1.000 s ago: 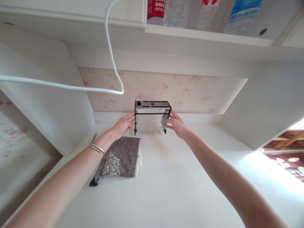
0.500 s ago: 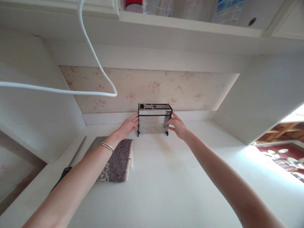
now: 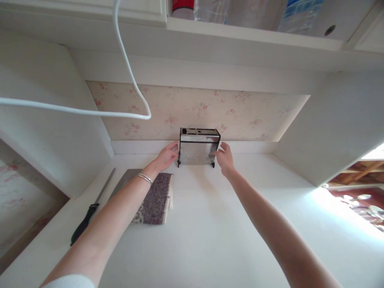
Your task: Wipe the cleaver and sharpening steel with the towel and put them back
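Observation:
A slim metal knife block (image 3: 198, 153) with black edges stands upright on the white counter, against the back wall. Dark slots and holes mark its top, and no knives stick out. My left hand (image 3: 167, 155) is at its left side, fingers loosely apart, nearly touching the edge. On the right side, my right hand (image 3: 225, 157) hovers with fingers spread, the thumb overlapping the front face. Neither hand appears to grip it. A folded purple-brown cloth (image 3: 157, 200) lies below my left wrist, on a grey flat piece (image 3: 127, 176) partly hidden by my forearm.
A black-handled sharpening steel (image 3: 87, 220) lies on the counter at left. A white cable (image 3: 132, 74) hangs across the upper left. Overhead is an open cabinet shelf (image 3: 255, 36) holding wrapped goods. Side panels (image 3: 339, 124) flank the counter.
My fingers have loosened from the knife block's sides and drawn slightly apart from it. The block still stands by the wall; the view has shifted a little.

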The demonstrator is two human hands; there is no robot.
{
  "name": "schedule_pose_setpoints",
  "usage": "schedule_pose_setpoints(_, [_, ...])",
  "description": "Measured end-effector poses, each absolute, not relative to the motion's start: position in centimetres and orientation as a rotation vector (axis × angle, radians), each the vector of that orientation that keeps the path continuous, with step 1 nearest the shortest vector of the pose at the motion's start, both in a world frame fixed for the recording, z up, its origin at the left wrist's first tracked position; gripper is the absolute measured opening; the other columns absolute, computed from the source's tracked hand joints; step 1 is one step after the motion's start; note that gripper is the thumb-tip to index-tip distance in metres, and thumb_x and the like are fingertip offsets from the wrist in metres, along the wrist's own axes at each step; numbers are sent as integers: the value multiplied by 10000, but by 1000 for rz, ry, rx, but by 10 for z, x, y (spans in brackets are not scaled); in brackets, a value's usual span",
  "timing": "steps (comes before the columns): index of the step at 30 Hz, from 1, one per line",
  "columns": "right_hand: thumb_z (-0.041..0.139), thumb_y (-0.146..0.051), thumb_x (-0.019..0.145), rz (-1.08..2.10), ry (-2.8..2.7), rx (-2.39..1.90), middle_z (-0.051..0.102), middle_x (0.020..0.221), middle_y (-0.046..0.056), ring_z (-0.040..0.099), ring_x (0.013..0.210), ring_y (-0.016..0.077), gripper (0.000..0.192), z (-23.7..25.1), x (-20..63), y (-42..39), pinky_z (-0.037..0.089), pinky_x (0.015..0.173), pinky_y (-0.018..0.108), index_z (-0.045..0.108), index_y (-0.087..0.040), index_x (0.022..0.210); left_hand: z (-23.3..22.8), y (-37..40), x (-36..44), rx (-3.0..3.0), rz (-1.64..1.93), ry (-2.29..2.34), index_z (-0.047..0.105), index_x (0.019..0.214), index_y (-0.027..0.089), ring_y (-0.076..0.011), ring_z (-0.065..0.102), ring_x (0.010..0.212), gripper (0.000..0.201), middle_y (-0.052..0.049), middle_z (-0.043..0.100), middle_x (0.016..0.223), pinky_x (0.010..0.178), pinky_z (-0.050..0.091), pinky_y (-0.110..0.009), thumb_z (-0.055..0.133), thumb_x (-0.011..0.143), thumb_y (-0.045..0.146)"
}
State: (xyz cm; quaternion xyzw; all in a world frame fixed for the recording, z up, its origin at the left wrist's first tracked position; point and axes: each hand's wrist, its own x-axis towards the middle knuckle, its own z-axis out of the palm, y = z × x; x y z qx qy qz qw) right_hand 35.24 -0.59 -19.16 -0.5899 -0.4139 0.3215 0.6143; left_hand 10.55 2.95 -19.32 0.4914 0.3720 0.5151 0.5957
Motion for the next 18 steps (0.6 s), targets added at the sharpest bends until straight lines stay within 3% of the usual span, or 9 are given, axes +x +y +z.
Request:
schedule_pose_setpoints(3, [584,-232,658,929,-991,-1382,541,1200,28,533,1036,169,484,-205,332,-32,465,828,278,478,-272,1128,-187,11,87,1143,1265,939,614,999,180,-215,501,1173,467,-94,517,1266,952,388,-312,595,565,10])
schedule_pose_setpoints(5, [606,-259,669,1186,-1052,-1396,601,1051,42,577,913,169,401,-217,312,-52,500,737,281,515,-242,1059,-182,-12,67,1178,1296,998,616,962,175,-186,596,983,390,-75,563,1164,866,434,-301,626,586,73])
schedule_pose_setpoints(9, [723,-336,611,1541,-1129,-1444,625,830,54,590,662,170,389,-237,264,-80,515,565,312,577,-193,942,-179,-79,16,1313,1240,1276,584,868,175,-122,557,640,244,0,598,718,608,409,-228,568,627,144])
schedule_pose_setpoints(14, [757,-385,606,1732,-1154,-1477,609,655,24,536,514,119,328,-246,208,-82,445,457,243,598,-164,788,-202,-167,-43,1393,1081,1695,560,774,191,-136,510,584,105,19,568,602,560,371,-234,504,693,225])
schedule_pose_setpoints(18, [791,-324,573,1800,-1144,-1395,658,696,46,599,598,153,311,-248,174,-80,474,508,257,639,-150,781,-232,-211,-72,1319,975,1886,542,803,214,-153,512,557,124,29,555,564,536,374,-242,458,736,275])
